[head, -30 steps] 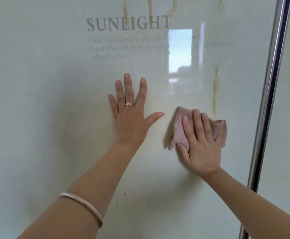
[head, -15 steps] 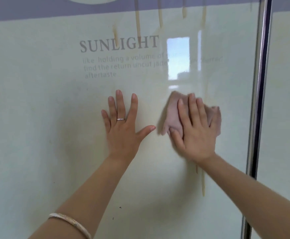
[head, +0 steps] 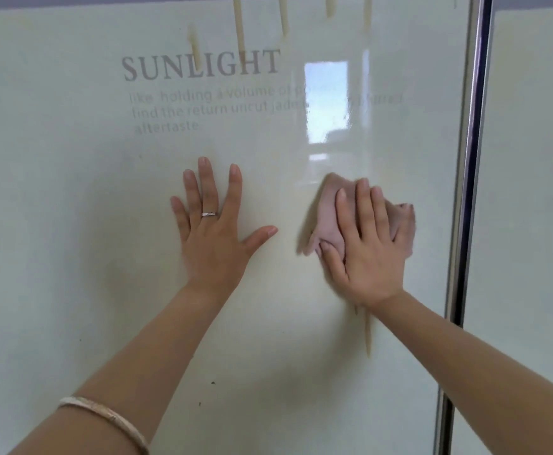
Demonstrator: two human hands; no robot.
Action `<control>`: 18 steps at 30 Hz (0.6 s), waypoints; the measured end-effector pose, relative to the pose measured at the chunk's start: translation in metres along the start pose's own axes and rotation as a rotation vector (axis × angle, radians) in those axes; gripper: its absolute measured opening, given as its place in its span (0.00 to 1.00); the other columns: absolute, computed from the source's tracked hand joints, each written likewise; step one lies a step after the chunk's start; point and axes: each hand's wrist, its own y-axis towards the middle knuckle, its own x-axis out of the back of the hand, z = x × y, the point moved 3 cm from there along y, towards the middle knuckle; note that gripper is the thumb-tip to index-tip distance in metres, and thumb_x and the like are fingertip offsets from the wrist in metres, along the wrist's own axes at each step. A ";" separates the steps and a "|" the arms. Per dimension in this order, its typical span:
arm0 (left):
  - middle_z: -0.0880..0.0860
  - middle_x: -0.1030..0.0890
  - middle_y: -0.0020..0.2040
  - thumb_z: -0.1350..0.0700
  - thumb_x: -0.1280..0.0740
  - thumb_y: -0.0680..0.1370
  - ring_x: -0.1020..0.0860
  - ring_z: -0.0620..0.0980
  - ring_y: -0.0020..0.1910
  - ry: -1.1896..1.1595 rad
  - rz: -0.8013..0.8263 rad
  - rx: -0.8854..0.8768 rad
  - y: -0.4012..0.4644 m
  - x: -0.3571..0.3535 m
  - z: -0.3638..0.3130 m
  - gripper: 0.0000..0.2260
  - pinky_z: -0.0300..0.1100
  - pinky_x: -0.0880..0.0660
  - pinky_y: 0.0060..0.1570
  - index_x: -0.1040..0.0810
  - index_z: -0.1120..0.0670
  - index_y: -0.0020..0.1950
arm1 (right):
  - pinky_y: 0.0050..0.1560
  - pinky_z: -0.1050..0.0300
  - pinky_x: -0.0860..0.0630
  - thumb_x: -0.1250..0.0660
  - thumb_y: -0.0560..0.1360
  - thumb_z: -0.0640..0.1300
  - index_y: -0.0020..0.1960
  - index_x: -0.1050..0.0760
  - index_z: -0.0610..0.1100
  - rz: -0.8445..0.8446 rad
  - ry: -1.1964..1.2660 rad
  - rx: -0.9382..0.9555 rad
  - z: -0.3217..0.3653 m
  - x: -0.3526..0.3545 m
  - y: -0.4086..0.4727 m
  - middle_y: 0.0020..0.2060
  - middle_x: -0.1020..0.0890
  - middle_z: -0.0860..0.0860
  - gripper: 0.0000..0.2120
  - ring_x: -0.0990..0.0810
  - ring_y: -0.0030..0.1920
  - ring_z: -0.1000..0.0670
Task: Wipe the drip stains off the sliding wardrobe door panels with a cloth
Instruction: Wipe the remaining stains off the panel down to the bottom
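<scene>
Soft, even daylight on a glossy surface, with one bright glare patch.

The pale door panel (head: 71,224) is evenly lit and fairly bright, and its sheen mirrors a window as a white-blue rectangle (head: 326,100) right of centre, washing out the small grey lettering (head: 235,106) there. Faint, diffuse shadows lie under both forearms and just left of the cloth (head: 329,218). The right hand (head: 370,254) and the cloth edges are slightly smeared by motion; the left hand (head: 212,231) is sharper. The metal frame strip (head: 469,192) bows gently from wide-angle distortion and carries a thin bright highlight. Fine detail looks soft and compressed throughout.
</scene>
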 end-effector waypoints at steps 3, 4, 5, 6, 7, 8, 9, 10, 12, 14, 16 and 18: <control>0.63 0.48 0.76 0.31 0.46 0.70 0.53 0.61 0.74 0.001 0.013 -0.006 0.000 0.000 0.000 0.40 0.58 0.56 0.69 0.50 0.51 0.76 | 0.72 0.39 0.56 0.56 0.81 0.59 0.76 0.41 0.42 -0.037 0.003 -0.011 -0.013 0.009 0.040 0.74 0.37 0.38 0.31 0.42 0.74 0.42; 0.63 0.49 0.76 0.31 0.46 0.70 0.53 0.61 0.74 0.006 0.010 -0.005 0.001 0.000 0.001 0.40 0.58 0.56 0.69 0.49 0.51 0.76 | 0.72 0.41 0.58 0.55 0.81 0.59 0.76 0.41 0.41 -0.054 0.008 -0.056 -0.015 0.009 0.052 0.74 0.37 0.39 0.31 0.43 0.75 0.42; 0.63 0.49 0.76 0.31 0.46 0.70 0.53 0.61 0.74 0.006 0.007 -0.002 0.000 -0.001 0.001 0.40 0.58 0.57 0.69 0.49 0.52 0.76 | 0.73 0.42 0.60 0.55 0.81 0.58 0.77 0.41 0.41 -0.068 0.007 -0.104 -0.015 0.007 0.058 0.75 0.38 0.39 0.31 0.43 0.75 0.42; 0.63 0.49 0.76 0.32 0.45 0.70 0.53 0.61 0.74 0.003 0.005 -0.002 0.000 -0.001 0.001 0.40 0.58 0.57 0.69 0.48 0.52 0.76 | 0.73 0.43 0.62 0.56 0.81 0.59 0.77 0.42 0.42 -0.074 0.006 -0.147 -0.013 0.005 0.056 0.75 0.38 0.39 0.31 0.44 0.75 0.42; 0.63 0.48 0.76 0.32 0.45 0.70 0.53 0.61 0.74 -0.004 0.002 -0.004 0.000 -0.001 0.001 0.40 0.58 0.57 0.69 0.48 0.52 0.76 | 0.73 0.42 0.63 0.58 0.81 0.59 0.77 0.43 0.42 -0.070 -0.004 -0.175 -0.010 0.002 0.046 0.75 0.39 0.39 0.31 0.44 0.75 0.42; 0.63 0.48 0.76 0.32 0.45 0.70 0.53 0.62 0.74 -0.007 -0.002 -0.003 0.000 -0.001 0.001 0.40 0.57 0.57 0.69 0.48 0.52 0.76 | 0.73 0.42 0.63 0.58 0.81 0.59 0.77 0.44 0.42 -0.054 -0.017 -0.183 -0.004 -0.002 0.029 0.75 0.40 0.39 0.31 0.46 0.76 0.42; 0.63 0.48 0.76 0.32 0.45 0.70 0.53 0.62 0.74 -0.009 0.003 0.000 0.000 0.000 0.000 0.41 0.57 0.57 0.69 0.48 0.52 0.77 | 0.73 0.40 0.63 0.58 0.81 0.59 0.78 0.46 0.43 -0.024 -0.027 -0.172 0.002 -0.006 0.006 0.76 0.41 0.39 0.31 0.48 0.76 0.42; 0.63 0.49 0.76 0.32 0.45 0.70 0.53 0.62 0.74 -0.012 0.023 0.004 0.001 0.001 -0.001 0.41 0.57 0.58 0.69 0.49 0.52 0.77 | 0.73 0.39 0.63 0.58 0.81 0.59 0.79 0.50 0.44 0.015 -0.033 -0.142 0.008 -0.009 -0.020 0.77 0.44 0.40 0.31 0.51 0.77 0.43; 0.61 0.53 0.77 0.32 0.44 0.71 0.56 0.62 0.75 -0.019 0.089 0.027 0.001 0.006 -0.003 0.41 0.56 0.61 0.70 0.52 0.50 0.77 | 0.73 0.35 0.60 0.58 0.81 0.60 0.80 0.56 0.46 0.077 -0.033 -0.042 0.016 -0.010 -0.067 0.79 0.54 0.44 0.31 0.56 0.78 0.46; 0.60 0.57 0.77 0.33 0.42 0.71 0.60 0.60 0.75 -0.004 0.124 0.035 0.000 0.008 -0.005 0.40 0.54 0.64 0.70 0.56 0.48 0.76 | 0.72 0.34 0.59 0.59 0.81 0.61 0.79 0.58 0.47 0.095 -0.020 0.031 0.011 -0.008 -0.081 0.79 0.58 0.47 0.31 0.58 0.78 0.47; 0.59 0.57 0.77 0.33 0.41 0.71 0.60 0.60 0.75 -0.004 0.124 0.026 0.000 0.010 -0.006 0.40 0.54 0.64 0.70 0.56 0.48 0.76 | 0.73 0.36 0.61 0.59 0.81 0.61 0.80 0.57 0.47 0.093 -0.021 0.041 0.003 -0.005 -0.065 0.79 0.54 0.45 0.31 0.56 0.78 0.47; 0.60 0.56 0.77 0.33 0.42 0.71 0.58 0.61 0.75 0.001 0.110 0.025 0.001 0.009 -0.005 0.41 0.55 0.63 0.70 0.55 0.49 0.76 | 0.73 0.39 0.62 0.59 0.81 0.61 0.79 0.51 0.44 0.060 -0.028 -0.050 -0.001 -0.002 -0.036 0.76 0.44 0.40 0.31 0.50 0.77 0.44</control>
